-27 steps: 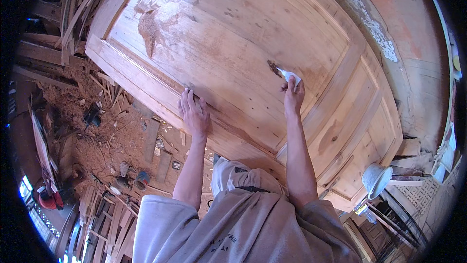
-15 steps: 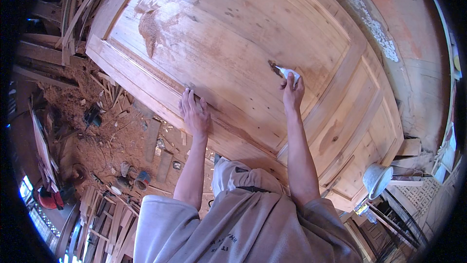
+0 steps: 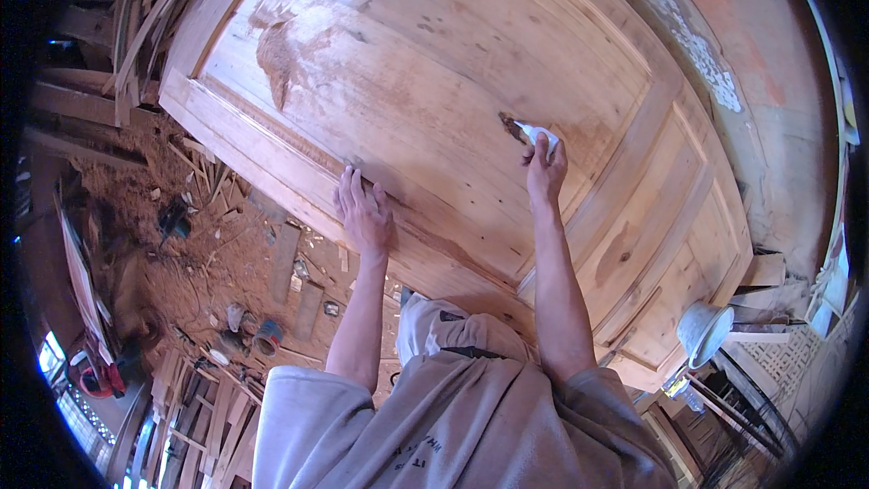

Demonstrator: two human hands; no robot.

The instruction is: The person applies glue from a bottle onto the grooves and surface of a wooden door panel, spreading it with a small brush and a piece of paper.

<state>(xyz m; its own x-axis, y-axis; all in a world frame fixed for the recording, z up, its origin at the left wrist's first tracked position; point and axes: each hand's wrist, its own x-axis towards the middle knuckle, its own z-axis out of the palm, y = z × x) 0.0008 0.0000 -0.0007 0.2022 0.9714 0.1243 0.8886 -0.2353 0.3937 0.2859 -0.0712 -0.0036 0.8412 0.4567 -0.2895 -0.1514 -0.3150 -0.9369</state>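
R hand (image 3: 545, 177) above door (image 3: 434, 55): fingers closed round wht btl (image 3: 531, 131), nozzle beyond fingertips; L hand (image 3: 365, 218) on door's near edge, fingers slightly spread.

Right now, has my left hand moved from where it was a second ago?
No, it shows no clear shift either way: your left hand rests at the same place along the panelled wooden door.

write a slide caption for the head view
Right hand holds a small white bottle at a dark patch on a panelled wooden door, left hand resting on its near edge.
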